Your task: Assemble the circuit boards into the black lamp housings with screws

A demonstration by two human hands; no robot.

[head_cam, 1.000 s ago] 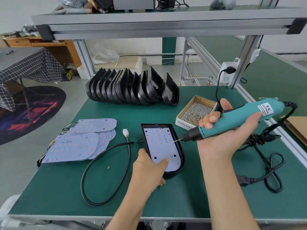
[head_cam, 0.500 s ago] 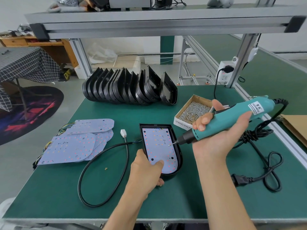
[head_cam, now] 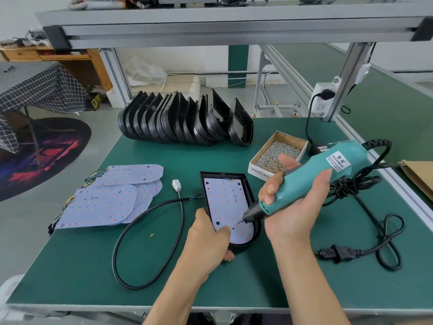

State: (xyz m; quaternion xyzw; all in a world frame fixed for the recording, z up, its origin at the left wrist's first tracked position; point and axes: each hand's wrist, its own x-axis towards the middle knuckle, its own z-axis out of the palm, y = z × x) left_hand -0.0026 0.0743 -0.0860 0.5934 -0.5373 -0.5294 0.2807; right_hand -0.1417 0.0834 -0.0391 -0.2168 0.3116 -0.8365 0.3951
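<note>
Right hand (head_cam: pixel 295 202) grasps teal electric screwdriver (head_cam: pixel 311 177), bit tip down on circuit board (head_cam: pixel 226 200) seated in black lamp housing (head_cam: pixel 251 198) at mat centre. Left hand (head_cam: pixel 209 238) grips housing's near-left edge, thumb on board. Screw box (head_cam: pixel 278 152) far right; spare boards (head_cam: pixel 105 202) left; housings row (head_cam: pixel 182 118) far.

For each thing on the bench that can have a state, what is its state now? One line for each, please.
lamp housing: lies flat, circuit board inside.
circuit board: seated in housing.
left hand: grips housing's near end, thumb on board.
right hand: grips screwdriver.
electric screwdriver: tilted, bit tip on board.
screw box: open, holds screws.
spare housings: stacked on edge.
loose boards: piled flat.
</note>
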